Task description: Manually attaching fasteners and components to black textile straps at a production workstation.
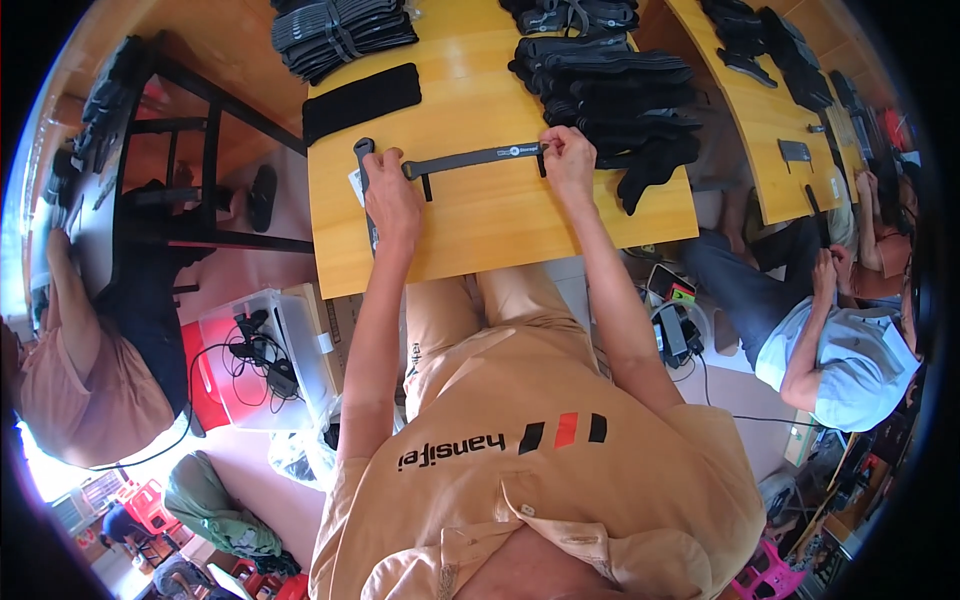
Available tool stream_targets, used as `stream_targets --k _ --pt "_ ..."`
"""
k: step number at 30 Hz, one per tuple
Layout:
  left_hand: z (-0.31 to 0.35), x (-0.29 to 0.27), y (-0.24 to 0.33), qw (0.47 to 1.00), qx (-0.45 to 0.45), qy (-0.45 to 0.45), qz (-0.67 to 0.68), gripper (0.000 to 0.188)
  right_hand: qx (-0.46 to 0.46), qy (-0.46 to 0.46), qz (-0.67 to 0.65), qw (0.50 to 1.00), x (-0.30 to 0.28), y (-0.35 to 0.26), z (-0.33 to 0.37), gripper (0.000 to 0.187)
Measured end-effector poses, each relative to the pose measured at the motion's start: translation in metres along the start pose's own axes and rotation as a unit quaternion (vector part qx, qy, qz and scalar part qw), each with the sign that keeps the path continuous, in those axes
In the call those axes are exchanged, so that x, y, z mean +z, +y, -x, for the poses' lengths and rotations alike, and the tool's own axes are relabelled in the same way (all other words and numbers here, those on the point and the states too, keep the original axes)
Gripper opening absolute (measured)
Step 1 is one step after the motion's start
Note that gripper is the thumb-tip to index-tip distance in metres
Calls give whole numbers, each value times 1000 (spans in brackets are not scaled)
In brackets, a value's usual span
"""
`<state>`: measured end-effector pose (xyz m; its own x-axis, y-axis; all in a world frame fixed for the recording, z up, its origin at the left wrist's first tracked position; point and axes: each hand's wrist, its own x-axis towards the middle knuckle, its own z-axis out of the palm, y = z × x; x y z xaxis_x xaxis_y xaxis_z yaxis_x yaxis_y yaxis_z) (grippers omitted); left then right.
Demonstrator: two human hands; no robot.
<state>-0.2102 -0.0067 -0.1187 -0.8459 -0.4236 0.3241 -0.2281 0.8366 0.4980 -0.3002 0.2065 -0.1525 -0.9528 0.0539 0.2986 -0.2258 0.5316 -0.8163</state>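
A dark grey strap (465, 160) with pale print near its right end runs between my hands, low over the yellow table (470, 230). The fingers of my left hand (396, 203) are closed at its left end, by a small dark loop. At the other end, my right hand (570, 172) pinches the tip of the strap. A second grey strap (364, 150) lies lengthwise, partly hidden under my left hand, with a bit of white label beside it. Short black pieces hang down near both ends of the held strap.
A folded black cloth piece (362, 102) lies beyond my left hand. Bundled grey straps (340, 35) sit at the far left, and a heap of black straps (610, 90) fills the right side. A clear plastic bin (265, 360) stands below left. Other people work at both sides.
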Motion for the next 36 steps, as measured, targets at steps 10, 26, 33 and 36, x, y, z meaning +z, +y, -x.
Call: stream_targets --k 10,26,33,36 --pt "23 13 19 980 175 -68 70 34 -160 -70 105 979 -8 -48 45 27" --pt "40 14 8 965 165 -171 -115 64 -189 -132 250 941 -9 -20 59 50" --pt "37 -2 0 986 117 -106 44 61 -189 -122 158 962 -24 -23 58 48" --pt "39 -43 20 963 79 -109 232 44 -59 -211 -102 970 -45 -60 59 47"
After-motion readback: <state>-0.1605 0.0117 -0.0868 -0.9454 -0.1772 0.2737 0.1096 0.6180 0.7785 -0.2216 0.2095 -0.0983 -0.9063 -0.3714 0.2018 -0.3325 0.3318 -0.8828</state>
